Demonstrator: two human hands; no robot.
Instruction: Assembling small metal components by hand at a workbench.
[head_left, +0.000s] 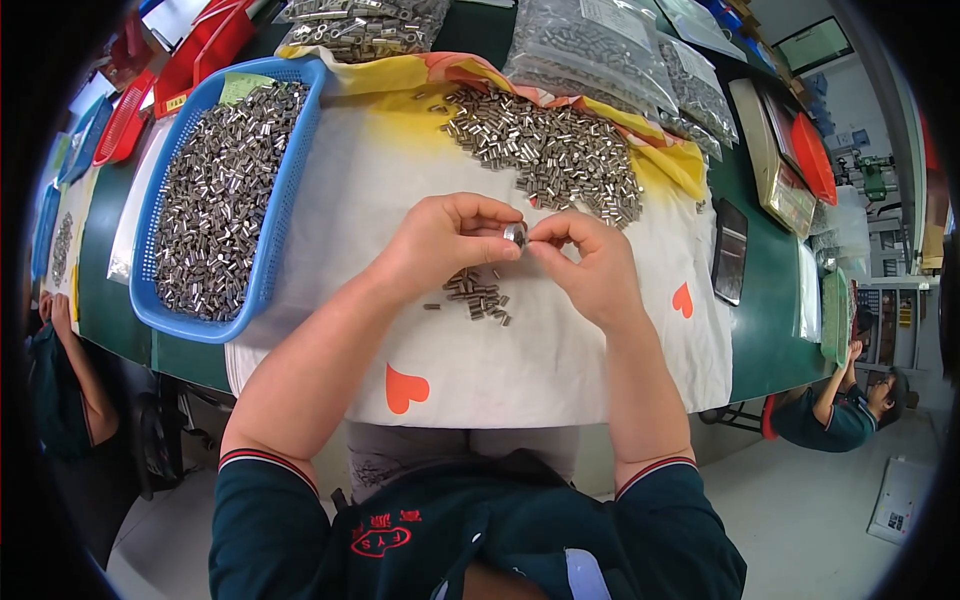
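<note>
Over the middle of the white cloth, my left hand (432,245) pinches a small round metal piece (515,234) between thumb and fingers. My right hand (592,262) meets it from the right, its thumb and index finger pressed together against the piece's side; whatever lies between those fingertips is hidden. Beneath my hands lies a small group of short metal cylinders (477,297). Farther off, a large heap of similar cylinders (550,150) spreads over the cloth. At the left, a blue plastic basket (262,270) is filled with more of them.
The white cloth (520,385), with a yellow and orange far edge, covers part of the green table (765,340). Clear bags of metal parts (590,50) stand at the back. A dark phone (730,250) lies right. Other people (825,415) sit at both sides.
</note>
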